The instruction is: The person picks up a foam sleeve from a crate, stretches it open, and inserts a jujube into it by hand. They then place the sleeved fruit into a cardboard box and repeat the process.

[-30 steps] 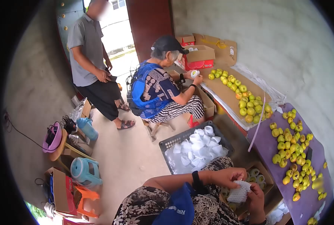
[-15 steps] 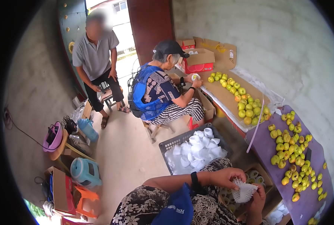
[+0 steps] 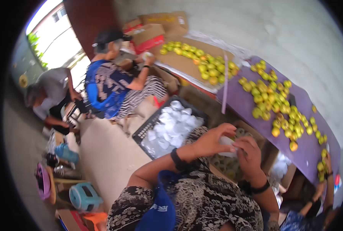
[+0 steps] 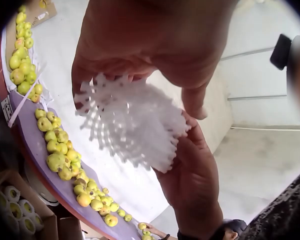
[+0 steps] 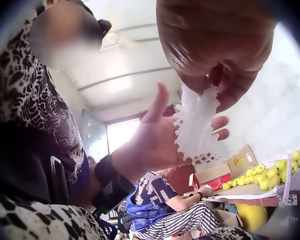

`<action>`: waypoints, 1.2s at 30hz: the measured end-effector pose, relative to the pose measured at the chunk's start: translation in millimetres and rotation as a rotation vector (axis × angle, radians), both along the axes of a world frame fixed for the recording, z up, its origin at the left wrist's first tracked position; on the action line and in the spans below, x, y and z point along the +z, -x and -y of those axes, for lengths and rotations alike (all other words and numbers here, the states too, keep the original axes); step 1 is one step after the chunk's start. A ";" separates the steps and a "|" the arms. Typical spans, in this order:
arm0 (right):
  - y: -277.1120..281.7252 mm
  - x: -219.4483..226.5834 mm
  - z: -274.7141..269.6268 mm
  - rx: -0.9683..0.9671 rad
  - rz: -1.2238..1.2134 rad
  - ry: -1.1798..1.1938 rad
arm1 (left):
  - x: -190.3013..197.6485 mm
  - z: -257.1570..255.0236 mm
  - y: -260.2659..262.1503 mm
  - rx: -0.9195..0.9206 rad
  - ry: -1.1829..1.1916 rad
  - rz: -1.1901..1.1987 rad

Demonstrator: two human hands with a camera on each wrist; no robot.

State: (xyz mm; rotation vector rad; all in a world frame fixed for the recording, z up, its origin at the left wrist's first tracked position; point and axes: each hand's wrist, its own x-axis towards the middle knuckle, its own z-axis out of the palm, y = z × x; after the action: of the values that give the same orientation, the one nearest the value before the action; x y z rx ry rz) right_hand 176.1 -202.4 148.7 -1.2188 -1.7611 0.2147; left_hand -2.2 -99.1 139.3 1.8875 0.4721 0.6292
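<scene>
A white foam fruit sleeve (image 3: 228, 149) is between my two hands, its net mesh spread wide in the left wrist view. My right hand (image 3: 250, 158) pinches one edge of this sleeve. On the other side, the left hand (image 3: 213, 140) has its fingers behind the mesh; its thumb stands up apart from the foam in the right wrist view. Beneath both hands is a carton (image 4: 45, 217) of apples in white sleeves (image 4: 25, 207). Bare yellow-green apples (image 3: 271, 100) lie on the purple table cover (image 3: 233, 94) to the right.
A black crate (image 3: 142, 134) of white foam sleeves (image 3: 171, 127) stands ahead. Beyond it, a seated person in a blue vest (image 3: 98, 84) holds a wrapped fruit. Someone in a grey shirt (image 3: 52, 86) bends at far left. Another person's hand (image 3: 327, 165) touches apples at lower right.
The head view has swung right. My left thumb and fingers have spread from their hold on the sleeve. The person in grey has bent down, and another person's arms appear at lower right.
</scene>
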 end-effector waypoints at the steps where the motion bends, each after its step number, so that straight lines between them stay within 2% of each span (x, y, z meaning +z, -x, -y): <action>1: -0.2 1.8 -3.2 0.001 -0.006 -0.039 | 3.0 1.9 -5.1 -0.035 -0.023 -0.087; 4: -15.6 7.4 -1.8 -0.050 -0.080 0.005 | -9.9 4.9 -9.6 -0.131 0.090 -0.168; 8: -30.0 -3.0 4.3 -0.021 -0.157 0.128 | -29.1 -5.2 -5.6 -0.235 0.167 -0.100; 10: -29.5 -4.5 2.9 -0.015 -0.179 0.163 | -24.9 -3.9 -6.3 -0.263 0.627 0.177; 11: -27.2 -5.4 1.7 -0.015 -0.150 0.152 | -24.7 -0.8 -10.2 -0.266 0.636 0.176; 13: -24.3 -6.4 2.1 -0.010 -0.125 0.141 | -23.4 2.0 -17.5 -0.196 0.504 0.060; 14: -23.9 -4.0 0.8 0.004 -0.107 0.138 | -28.7 -5.4 -18.0 -0.228 0.199 -0.170; 15: -24.2 -2.0 -0.2 0.018 -0.089 0.135 | -30.2 -9.0 -17.2 -0.226 0.195 -0.171; 17: -34.0 1.4 -2.4 0.024 -0.069 0.118 | -34.0 -12.2 -15.2 -0.372 0.198 -0.463; 18: -40.5 3.3 -2.8 0.030 -0.044 0.103 | -38.4 -14.1 -12.0 -0.377 0.200 -0.462; 20: -48.8 6.0 -3.2 0.047 0.000 0.130 | -46.5 -17.3 -4.0 -0.471 0.580 0.011; 23: -40.7 7.7 -4.3 0.102 0.036 0.154 | -23.8 -8.7 -10.6 -0.377 0.554 -0.022; 24: -36.2 8.0 -5.6 0.133 0.033 0.149 | -25.5 -2.5 -21.3 -0.364 0.431 0.038; 25: -34.6 7.1 -7.4 0.137 0.032 0.151 | -23.7 0.3 -24.7 -0.360 0.432 0.038; 27: -34.1 6.6 -11.2 0.129 0.037 0.131 | -17.2 2.8 -28.5 -0.218 0.239 -0.343; 28: -34.3 9.8 -9.5 0.129 0.038 0.130 | -23.2 2.5 -27.7 -0.218 0.238 -0.343; 30: -32.7 18.1 -1.8 0.014 -0.169 0.234 | -37.7 2.6 -24.9 -0.156 0.586 -0.058; 31: -28.7 16.1 0.4 0.015 -0.167 0.234 | -39.8 1.8 -25.2 -0.155 0.585 -0.056; 33: -19.4 9.6 5.0 -0.142 -0.144 0.294 | -43.0 3.7 -26.1 -0.192 0.575 0.015; 36: -33.4 -10.1 -1.9 -0.135 -0.079 0.222 | -55.1 5.4 -23.3 -0.305 0.685 -0.049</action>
State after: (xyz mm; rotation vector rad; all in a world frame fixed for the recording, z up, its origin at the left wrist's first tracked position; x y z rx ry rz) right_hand 209.5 -200.5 138.6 -1.4621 -1.6117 0.3823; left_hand 21.1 -104.5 84.2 1.2821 0.3594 0.1767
